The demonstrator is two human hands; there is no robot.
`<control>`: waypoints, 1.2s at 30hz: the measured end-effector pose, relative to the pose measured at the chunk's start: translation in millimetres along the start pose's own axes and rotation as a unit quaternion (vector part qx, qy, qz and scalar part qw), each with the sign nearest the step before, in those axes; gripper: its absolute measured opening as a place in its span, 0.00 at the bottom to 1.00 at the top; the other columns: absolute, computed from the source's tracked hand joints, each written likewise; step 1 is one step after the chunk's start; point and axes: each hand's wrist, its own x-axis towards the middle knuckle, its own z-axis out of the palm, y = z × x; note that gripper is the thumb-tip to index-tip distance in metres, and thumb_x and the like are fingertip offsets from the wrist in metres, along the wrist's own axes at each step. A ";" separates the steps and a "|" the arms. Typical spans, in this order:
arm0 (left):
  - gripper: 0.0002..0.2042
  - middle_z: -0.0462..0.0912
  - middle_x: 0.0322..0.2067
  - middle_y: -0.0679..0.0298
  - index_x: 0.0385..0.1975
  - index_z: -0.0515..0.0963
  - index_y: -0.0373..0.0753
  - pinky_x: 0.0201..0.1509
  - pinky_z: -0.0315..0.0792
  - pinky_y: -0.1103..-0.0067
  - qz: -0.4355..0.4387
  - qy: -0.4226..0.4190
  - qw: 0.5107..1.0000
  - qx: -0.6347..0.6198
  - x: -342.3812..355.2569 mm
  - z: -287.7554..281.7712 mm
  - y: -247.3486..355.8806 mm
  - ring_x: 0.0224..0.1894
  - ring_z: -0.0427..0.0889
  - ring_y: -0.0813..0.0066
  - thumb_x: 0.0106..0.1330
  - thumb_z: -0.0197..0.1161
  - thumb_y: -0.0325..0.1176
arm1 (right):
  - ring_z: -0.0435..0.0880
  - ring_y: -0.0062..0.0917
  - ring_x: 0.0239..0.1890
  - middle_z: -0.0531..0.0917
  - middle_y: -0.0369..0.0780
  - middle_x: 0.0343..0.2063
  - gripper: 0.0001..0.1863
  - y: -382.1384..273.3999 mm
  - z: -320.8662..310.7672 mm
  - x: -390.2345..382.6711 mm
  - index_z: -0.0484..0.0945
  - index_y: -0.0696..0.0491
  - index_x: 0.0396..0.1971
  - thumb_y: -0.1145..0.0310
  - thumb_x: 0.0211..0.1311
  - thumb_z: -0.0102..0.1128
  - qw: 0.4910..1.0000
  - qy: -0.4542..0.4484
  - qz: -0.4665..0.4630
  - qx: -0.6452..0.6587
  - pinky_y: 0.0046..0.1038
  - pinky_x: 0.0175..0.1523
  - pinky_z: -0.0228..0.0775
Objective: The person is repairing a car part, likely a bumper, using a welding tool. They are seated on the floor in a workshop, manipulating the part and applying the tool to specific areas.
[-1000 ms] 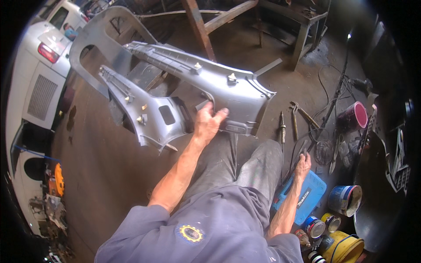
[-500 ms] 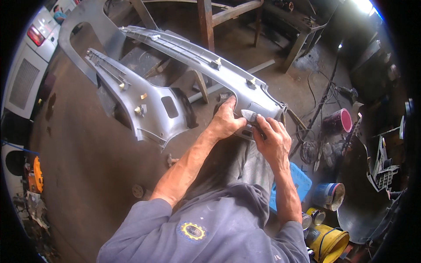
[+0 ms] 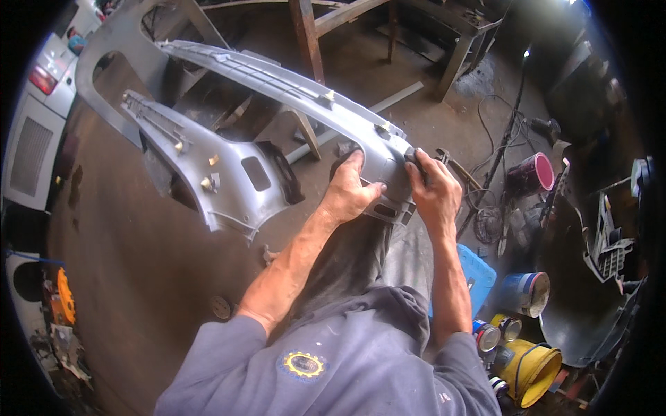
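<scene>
A long silver-grey plastic car trim panel (image 3: 284, 87) slants from the upper left down to my lap. My left hand (image 3: 349, 191) is closed around its near end, fingers behind the edge of a cut-out and thumb on the face. My right hand (image 3: 437, 191) pinches a small dark grey folded piece (image 3: 411, 155), perhaps sandpaper, against the panel's right edge. Most of that piece is hidden by the fingers. Left of it lies a second silver trim panel (image 3: 222, 156) with a rectangular opening and pale clips.
A flat grey frame (image 3: 104, 52) stands behind the panels, with a rusty metal stand (image 3: 305, 38) beyond. On the right are a pink-lined bucket (image 3: 531, 173), cables, a hammer (image 3: 458, 168), paint cans (image 3: 525, 294), a blue case (image 3: 465, 274) and a yellow bucket (image 3: 528, 374).
My right hand has moved right and slightly up with the folded piece, from beside my left thumb to the panel's right edge. My left hand keeps its hold. The view has shifted slightly.
</scene>
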 end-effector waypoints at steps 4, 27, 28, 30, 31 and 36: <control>0.24 0.79 0.46 0.56 0.52 0.71 0.27 0.59 0.68 0.76 -0.031 -0.032 0.999 -0.018 5.5 -11.2 0.7 0.51 0.76 0.70 0.53 0.67 0.23 | 0.85 0.34 0.36 0.85 0.42 0.33 0.17 -12.3 -11.7 -40.2 0.84 0.50 0.44 0.68 0.51 0.72 0.998 -0.016 -0.066 0.009 0.31 0.40 0.79; 0.15 0.84 0.39 0.61 0.44 0.78 0.29 0.49 0.74 0.82 -0.114 -0.001 0.986 -0.126 11.2 -22.0 2.7 0.40 0.80 0.78 0.56 0.66 0.21 | 0.81 0.48 0.48 0.82 0.53 0.46 0.25 237.5 -94.7 -349.9 0.77 0.56 0.53 0.58 0.59 0.62 0.798 -0.013 0.530 -0.288 0.44 0.53 0.72; 0.15 0.84 0.40 0.61 0.44 0.78 0.29 0.49 0.73 0.82 -0.113 0.004 0.986 -0.119 12.3 -23.5 1.3 0.40 0.80 0.78 0.56 0.66 0.21 | 0.81 0.48 0.49 0.82 0.52 0.46 0.25 228.8 -90.0 -340.9 0.77 0.55 0.53 0.58 0.59 0.63 0.775 -0.048 0.550 -0.308 0.44 0.53 0.72; 0.15 0.84 0.40 0.61 0.45 0.78 0.30 0.48 0.73 0.81 -0.127 0.007 0.986 -0.107 13.4 -22.5 6.2 0.40 0.80 0.77 0.57 0.67 0.24 | 0.78 0.49 0.52 0.81 0.52 0.45 0.24 211.3 -84.2 -307.6 0.77 0.56 0.53 0.60 0.58 0.64 0.753 -0.102 0.557 -0.336 0.45 0.54 0.72; 0.15 0.84 0.40 0.62 0.45 0.79 0.30 0.48 0.73 0.81 -0.131 0.016 0.987 -0.094 15.5 -20.5 7.1 0.39 0.80 0.77 0.58 0.67 0.26 | 0.77 0.49 0.54 0.81 0.52 0.46 0.23 217.9 -78.5 -294.1 0.78 0.56 0.53 0.61 0.58 0.63 0.797 -0.058 0.510 -0.318 0.44 0.55 0.71; 0.13 0.84 0.33 0.63 0.37 0.81 0.29 0.39 0.72 0.82 -0.183 0.051 0.981 -0.042 18.8 -25.5 11.2 0.32 0.79 0.80 0.60 0.68 0.35 | 0.81 0.41 0.54 0.83 0.49 0.49 0.23 244.5 -30.1 -180.1 0.80 0.54 0.51 0.56 0.61 0.56 0.907 -0.019 0.401 -0.130 0.35 0.58 0.70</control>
